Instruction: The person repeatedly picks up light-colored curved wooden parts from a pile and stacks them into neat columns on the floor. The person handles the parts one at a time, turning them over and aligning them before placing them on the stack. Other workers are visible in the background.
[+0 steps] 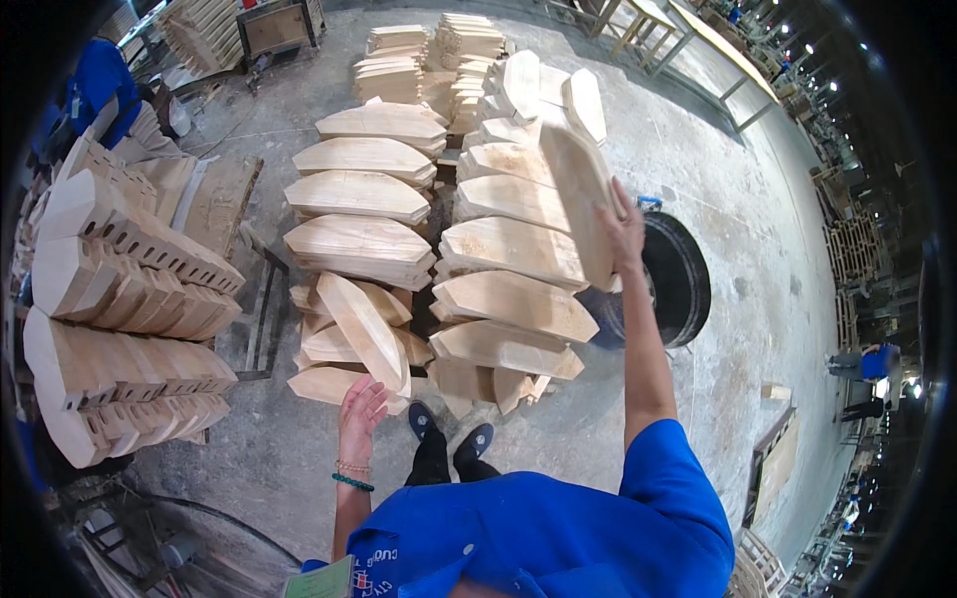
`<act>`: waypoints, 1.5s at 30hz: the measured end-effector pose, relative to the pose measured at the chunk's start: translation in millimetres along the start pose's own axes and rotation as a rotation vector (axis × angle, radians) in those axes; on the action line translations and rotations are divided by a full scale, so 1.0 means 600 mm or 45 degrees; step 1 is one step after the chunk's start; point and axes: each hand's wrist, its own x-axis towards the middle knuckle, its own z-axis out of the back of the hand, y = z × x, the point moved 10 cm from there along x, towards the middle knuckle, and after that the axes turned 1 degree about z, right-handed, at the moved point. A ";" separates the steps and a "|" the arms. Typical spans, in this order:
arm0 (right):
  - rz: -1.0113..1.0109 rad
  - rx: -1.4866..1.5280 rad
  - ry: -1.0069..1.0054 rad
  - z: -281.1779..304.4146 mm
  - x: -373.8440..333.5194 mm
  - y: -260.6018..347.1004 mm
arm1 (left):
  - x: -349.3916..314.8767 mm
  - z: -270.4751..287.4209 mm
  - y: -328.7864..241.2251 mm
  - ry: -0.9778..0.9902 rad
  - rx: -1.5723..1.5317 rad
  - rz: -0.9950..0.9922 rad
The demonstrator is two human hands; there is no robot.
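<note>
My right hand (623, 231) grips the right edge of a pale wooden board (578, 194) with pointed ends. This board is tilted up on its long side over the right-hand row of stacked boards (510, 246), and motion blurs it a little. My left hand (362, 407) holds nothing, its fingers apart, close to the near end of a slanting board (361, 324). That board lies across other loose boards at the near end of the left-hand row of stacks (359, 244).
A round black bin (688, 279) stands right of the stacks. At the left are piles of slotted wooden parts (130, 309) beside a metal frame (264, 299). A person in blue (105, 85) is at the far left; a long table (718, 60) stands far right.
</note>
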 end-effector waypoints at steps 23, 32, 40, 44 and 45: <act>0.215 -0.892 -0.186 -0.024 -0.109 0.042 | 0.022 0.004 -0.032 0.012 0.044 -0.024; 0.379 -0.793 -0.217 -0.040 -0.127 0.116 | -0.004 -0.007 -0.048 0.001 0.128 -0.051; -0.589 0.855 0.033 -0.062 -0.194 -0.068 | 0.052 -0.248 0.011 0.488 0.382 0.034; -1.052 1.398 -0.036 -0.123 -0.309 -0.118 | 0.081 -0.412 0.105 0.673 0.147 0.465; -0.976 1.141 -0.064 -0.131 -0.312 -0.091 | 0.090 -0.419 0.121 0.668 -0.015 0.592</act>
